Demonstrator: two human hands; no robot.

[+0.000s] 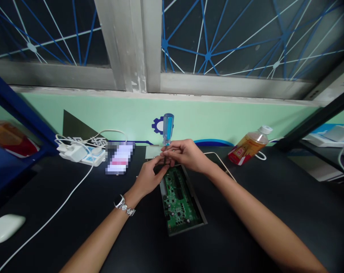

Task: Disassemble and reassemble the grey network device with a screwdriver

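Note:
A screwdriver (168, 127) with a clear blue handle stands almost upright over the far end of a green circuit board (179, 206) in a metal frame. My right hand (187, 154) pinches its shaft just below the handle. Close by, my left hand (149, 175) has its thumb and fingers drawn together around the lower end of the shaft, at the far edge of the board. What those left fingertips hold is too small and hidden to make out. The screwdriver's tip is also covered by the fingers.
On the black table (126, 242) lie a lit phone (120, 158) and a white power strip (95, 155) with plugs and cables. A drink bottle (248, 146) stands at the right. A white mouse-like object (7, 228) is at the left edge. A wall and window close off the back.

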